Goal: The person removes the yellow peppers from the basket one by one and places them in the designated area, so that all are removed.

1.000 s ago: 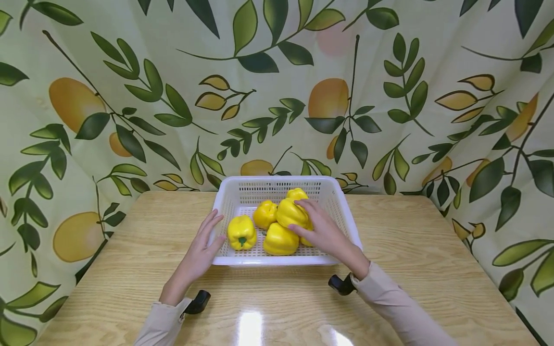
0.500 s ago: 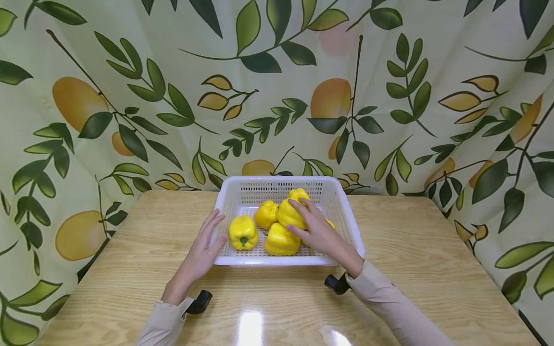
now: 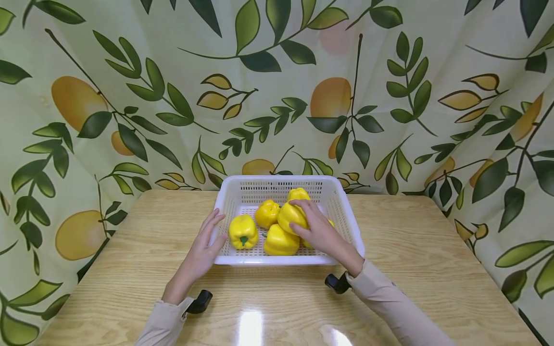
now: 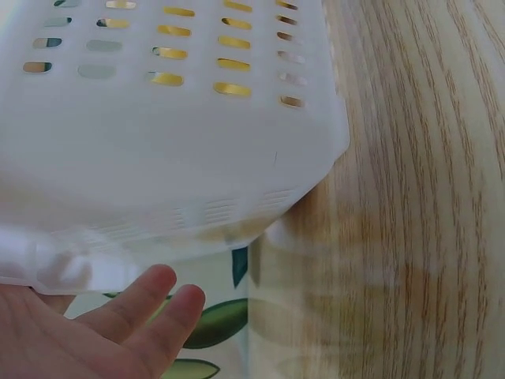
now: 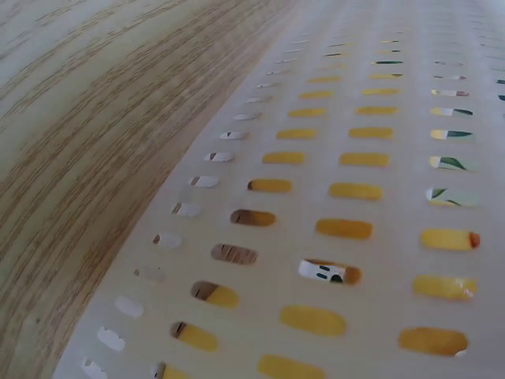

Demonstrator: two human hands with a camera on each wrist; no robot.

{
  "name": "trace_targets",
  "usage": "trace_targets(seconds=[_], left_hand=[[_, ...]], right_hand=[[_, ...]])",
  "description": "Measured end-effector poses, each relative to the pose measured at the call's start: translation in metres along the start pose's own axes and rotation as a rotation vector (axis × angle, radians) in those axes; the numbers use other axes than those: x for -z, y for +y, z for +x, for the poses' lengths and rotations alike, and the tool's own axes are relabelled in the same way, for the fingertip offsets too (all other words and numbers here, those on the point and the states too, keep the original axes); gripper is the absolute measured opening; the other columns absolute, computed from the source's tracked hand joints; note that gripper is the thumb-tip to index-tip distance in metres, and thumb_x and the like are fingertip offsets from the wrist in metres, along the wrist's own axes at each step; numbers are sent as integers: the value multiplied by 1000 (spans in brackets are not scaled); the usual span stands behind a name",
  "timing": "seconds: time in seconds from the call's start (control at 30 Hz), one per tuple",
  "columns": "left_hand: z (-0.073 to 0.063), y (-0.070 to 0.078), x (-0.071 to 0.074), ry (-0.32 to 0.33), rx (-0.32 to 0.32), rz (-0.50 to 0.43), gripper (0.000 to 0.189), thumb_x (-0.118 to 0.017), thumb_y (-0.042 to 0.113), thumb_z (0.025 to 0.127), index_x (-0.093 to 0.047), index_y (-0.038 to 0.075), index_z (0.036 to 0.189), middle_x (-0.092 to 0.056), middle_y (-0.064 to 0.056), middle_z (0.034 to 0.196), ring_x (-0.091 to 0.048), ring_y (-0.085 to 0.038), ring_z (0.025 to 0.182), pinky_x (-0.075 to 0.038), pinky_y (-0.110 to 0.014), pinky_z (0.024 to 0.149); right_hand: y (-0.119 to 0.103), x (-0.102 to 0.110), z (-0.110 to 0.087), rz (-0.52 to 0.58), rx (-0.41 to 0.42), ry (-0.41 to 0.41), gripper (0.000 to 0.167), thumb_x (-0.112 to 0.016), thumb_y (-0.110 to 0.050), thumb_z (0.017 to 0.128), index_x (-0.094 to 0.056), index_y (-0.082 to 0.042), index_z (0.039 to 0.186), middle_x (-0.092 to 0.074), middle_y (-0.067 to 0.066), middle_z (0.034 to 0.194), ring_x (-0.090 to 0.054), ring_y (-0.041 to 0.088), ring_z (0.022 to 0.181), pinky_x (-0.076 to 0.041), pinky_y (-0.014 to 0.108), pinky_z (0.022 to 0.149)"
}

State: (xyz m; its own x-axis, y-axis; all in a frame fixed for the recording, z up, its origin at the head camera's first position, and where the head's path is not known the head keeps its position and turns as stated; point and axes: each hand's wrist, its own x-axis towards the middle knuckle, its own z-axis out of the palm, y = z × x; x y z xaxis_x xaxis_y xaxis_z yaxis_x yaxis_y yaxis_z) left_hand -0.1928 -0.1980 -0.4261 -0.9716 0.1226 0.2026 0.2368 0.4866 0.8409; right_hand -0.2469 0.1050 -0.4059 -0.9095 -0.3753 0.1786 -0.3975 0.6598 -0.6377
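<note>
A white slotted plastic basket (image 3: pixel 277 260) stands on the table with several yellow bell peppers in it. My right hand (image 3: pixel 322 231) reaches over the basket's right side, its thumb and fingers around a yellow bell pepper (image 3: pixel 291 218) on top of the cluster. Another pepper (image 3: pixel 280 240) lies just below that one, and others sit behind and partly under my hand. At the basket's left side is my left hand (image 3: pixel 202 246), fingers nearly straight against the rim. A separate pepper (image 3: pixel 243 232), green stem toward me, sits near it. In the right wrist view the basket wall (image 5: pixel 237 276) hides my hand.
The wooden table (image 3: pixel 411 250) extends left, right and in front of the basket. Behind it hangs a leaf-and-fruit patterned cloth (image 3: pixel 277 96). Black wrist mounts (image 3: pixel 200 302) stick out by both sleeves.
The pepper in my right hand has shifted slightly downward, with the hand moving a little along with it. My left hand stays at the basket's left rim.
</note>
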Motion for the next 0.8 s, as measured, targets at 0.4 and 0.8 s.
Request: trace_targets(seconds=[0.4, 0.8], left_hand=[[0, -1, 0, 1, -3, -2, 52, -51, 13, 101, -36, 5, 150, -14, -13, 167, -9, -42, 153, -13, -71, 117], [0, -1, 0, 5, -4, 1, 51, -50, 12, 101, -37, 4, 149, -14, -13, 166, -10, -43, 153, -13, -71, 117]], right_hand=[[-3, 0, -2, -19, -52, -44, 67, -61, -41, 94, -37, -18, 152, -41, 14, 153, -52, 30, 127, -47, 54, 106], [-4, 0, -2, -9, -9, -59, 77, -68, -38, 87, -37, -15, 153, -42, 12, 146, -55, 25, 111, -53, 47, 95]])
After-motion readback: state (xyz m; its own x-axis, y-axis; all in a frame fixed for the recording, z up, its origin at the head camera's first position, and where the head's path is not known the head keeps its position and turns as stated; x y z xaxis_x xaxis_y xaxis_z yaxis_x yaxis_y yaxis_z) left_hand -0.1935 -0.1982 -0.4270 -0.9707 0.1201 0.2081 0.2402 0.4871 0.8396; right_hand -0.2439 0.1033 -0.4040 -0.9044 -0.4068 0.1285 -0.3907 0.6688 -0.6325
